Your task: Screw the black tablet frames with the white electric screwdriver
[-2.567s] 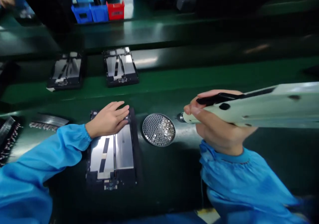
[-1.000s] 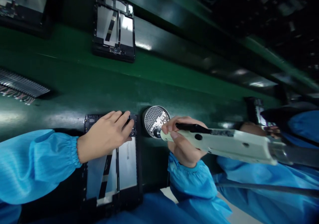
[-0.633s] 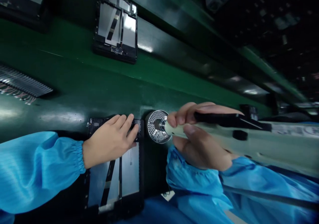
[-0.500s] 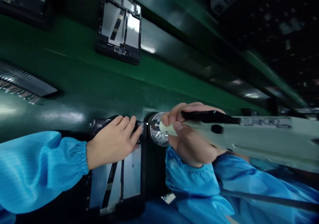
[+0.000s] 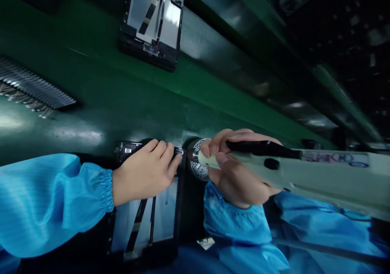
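Observation:
My right hand point(image 5: 240, 166) is wrapped round a pale green electric screwdriver point(image 5: 329, 176) with a black lever, the fingers closed near its nose. The screwdriver's nose points left, over a round metal dish with a perforated top point(image 5: 199, 170); the bit's tip is too blurred to place exactly. My left hand point(image 5: 149, 170) grips the upper part of an opened tablet point(image 5: 166, 217), with its fingers bent over the top edge and the thumb mostly hidden. Dark ribbon cables cross the tablet's pale inside. Whatever lies under the left fingers is hidden.
Another opened tablet point(image 5: 169, 26) lies farther back on the green work surface point(image 5: 128, 103). At the left is a strip of many pins with thin wires point(image 5: 36, 85). A small white paper tag point(image 5: 206, 242) lies near my right sleeve. Another blue sleeve point(image 5: 319, 221) shows at lower right.
The view has shifted slightly, so the front tablet, dish and hands appear a little farther right. The screwdriver's nose stays over the dish, and both hands keep their grip.

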The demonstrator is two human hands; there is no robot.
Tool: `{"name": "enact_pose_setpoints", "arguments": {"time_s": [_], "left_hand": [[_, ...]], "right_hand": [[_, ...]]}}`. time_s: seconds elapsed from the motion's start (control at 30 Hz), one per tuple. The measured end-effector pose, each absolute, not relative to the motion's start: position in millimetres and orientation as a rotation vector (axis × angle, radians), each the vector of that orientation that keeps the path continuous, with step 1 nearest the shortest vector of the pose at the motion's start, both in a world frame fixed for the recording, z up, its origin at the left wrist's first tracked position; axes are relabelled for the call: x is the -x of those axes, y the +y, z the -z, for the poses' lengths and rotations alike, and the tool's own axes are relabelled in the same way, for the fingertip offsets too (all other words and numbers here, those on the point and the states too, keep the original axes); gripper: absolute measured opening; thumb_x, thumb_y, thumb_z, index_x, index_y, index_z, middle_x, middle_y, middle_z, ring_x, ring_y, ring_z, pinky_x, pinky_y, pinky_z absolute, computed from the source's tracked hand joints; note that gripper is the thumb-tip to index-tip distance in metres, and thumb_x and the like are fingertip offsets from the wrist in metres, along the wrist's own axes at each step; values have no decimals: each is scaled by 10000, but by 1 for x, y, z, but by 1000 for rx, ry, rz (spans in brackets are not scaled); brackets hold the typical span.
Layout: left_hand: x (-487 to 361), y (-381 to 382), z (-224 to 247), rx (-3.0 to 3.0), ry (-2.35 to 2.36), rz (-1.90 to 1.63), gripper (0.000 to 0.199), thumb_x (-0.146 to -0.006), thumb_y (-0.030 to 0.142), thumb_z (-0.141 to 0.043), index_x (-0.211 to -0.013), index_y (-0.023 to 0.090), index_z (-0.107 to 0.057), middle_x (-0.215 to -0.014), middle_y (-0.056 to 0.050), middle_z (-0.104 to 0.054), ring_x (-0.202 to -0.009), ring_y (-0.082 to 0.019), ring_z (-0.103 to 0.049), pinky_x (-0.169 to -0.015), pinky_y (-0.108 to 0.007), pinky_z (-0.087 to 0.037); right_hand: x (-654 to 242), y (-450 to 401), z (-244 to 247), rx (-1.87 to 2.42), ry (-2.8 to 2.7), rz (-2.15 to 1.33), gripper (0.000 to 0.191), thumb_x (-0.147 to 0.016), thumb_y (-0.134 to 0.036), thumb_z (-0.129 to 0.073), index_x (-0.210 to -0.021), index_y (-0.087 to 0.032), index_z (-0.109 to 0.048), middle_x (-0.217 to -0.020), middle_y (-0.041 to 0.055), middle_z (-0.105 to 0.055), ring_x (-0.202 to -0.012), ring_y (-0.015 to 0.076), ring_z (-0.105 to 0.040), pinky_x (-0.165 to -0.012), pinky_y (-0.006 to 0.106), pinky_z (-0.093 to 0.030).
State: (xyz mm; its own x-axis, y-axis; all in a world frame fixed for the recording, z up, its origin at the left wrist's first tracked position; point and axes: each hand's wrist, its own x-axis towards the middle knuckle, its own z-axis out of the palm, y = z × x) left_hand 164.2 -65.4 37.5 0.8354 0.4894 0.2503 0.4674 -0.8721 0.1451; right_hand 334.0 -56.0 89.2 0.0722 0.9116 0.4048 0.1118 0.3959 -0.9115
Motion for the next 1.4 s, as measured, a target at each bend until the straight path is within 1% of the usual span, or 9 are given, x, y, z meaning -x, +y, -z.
{"name": "enact_pose_setpoints", "arguments": {"time_s": [0.17,0.4,0.53,0.63,0.73,0.87,1.0,1.17,1.4], "left_hand": [[-165,-67,-37,-2943,774,-418,433,-1026,318,-458,-1278,5,-618,-1205,-273,-655,-1056,-361,-656,-831,-455,-517],[-167,-65,-40,-2961,768,-371,404,-1020,298,-467,-1240,5,-637,-1201,-282,-652,-1026,-358,-662,-826,-453,-520],[-164,-63,-39,-2945,748,-393,428,-1020,328,-474,-1252,6,-635,-1181,-271,-661,-1035,-367,-665,-829,-458,-539],[-161,-63,-37,-2951,737,-432,460,-1017,354,-492,-1285,3,-621,-1200,-275,-655,-1061,-374,-663,-873,-479,-545],[-160,-63,-36,-2955,723,-443,473,-1017,355,-501,-1308,-3,-610,-1213,-285,-647,-1092,-381,-656,-902,-499,-545],[-159,-63,-36,-2945,713,-447,455,-1008,349,-524,-1281,2,-632,-1189,-282,-651,-1079,-381,-656,-894,-507,-555],[-159,-62,-37,-2961,734,-470,454,-1007,360,-516,-1272,13,-638,-1185,-271,-653,-1065,-376,-658,-879,-502,-562],[-158,-60,-37,-2973,734,-476,446,-996,361,-533,-1265,23,-645,-1173,-257,-662,-1048,-370,-662,-870,-488,-567],[-158,-62,-38,-2973,717,-456,448,-1008,348,-511,-1282,14,-631,-1188,-268,-652,-1060,-378,-656,-872,-491,-561]], "right_hand": [[-334,-56,-86,971,-1353,-800,268,-728,-36,-665,-901,-232,-726,-714,-15,-562,-604,124,-540,-479,291,-476],[-331,-52,-82,969,-1331,-847,262,-691,-16,-687,-827,-238,-725,-689,-26,-558,-574,113,-533,-470,281,-471],[-334,-50,-81,909,-1339,-813,219,-706,-83,-745,-852,-245,-723,-672,-28,-538,-551,108,-528,-447,262,-445],[-350,-60,-86,970,-1272,-762,213,-715,-119,-741,-884,-247,-726,-672,-27,-532,-567,116,-538,-467,273,-458],[-371,-78,-88,1014,-1223,-638,236,-681,-96,-700,-880,-219,-729,-677,-21,-545,-588,124,-547,-464,266,-456],[-385,-97,-75,1082,-1142,-558,240,-666,-98,-684,-867,-222,-727,-657,-20,-537,-574,123,-535,-446,246,-436],[-383,-98,-63,1071,-1142,-557,235,-682,-99,-681,-878,-224,-721,-675,-15,-533,-577,133,-546,-449,266,-451],[-380,-94,-64,1031,-1205,-603,276,-701,-71,-663,-916,-230,-729,-695,-12,-547,-594,137,-560,-446,265,-466],[-378,-94,-59,1017,-1173,-622,277,-674,-47,-661,-885,-210,-734,-685,-10,-559,-590,135,-558,-449,261,-459]]}}
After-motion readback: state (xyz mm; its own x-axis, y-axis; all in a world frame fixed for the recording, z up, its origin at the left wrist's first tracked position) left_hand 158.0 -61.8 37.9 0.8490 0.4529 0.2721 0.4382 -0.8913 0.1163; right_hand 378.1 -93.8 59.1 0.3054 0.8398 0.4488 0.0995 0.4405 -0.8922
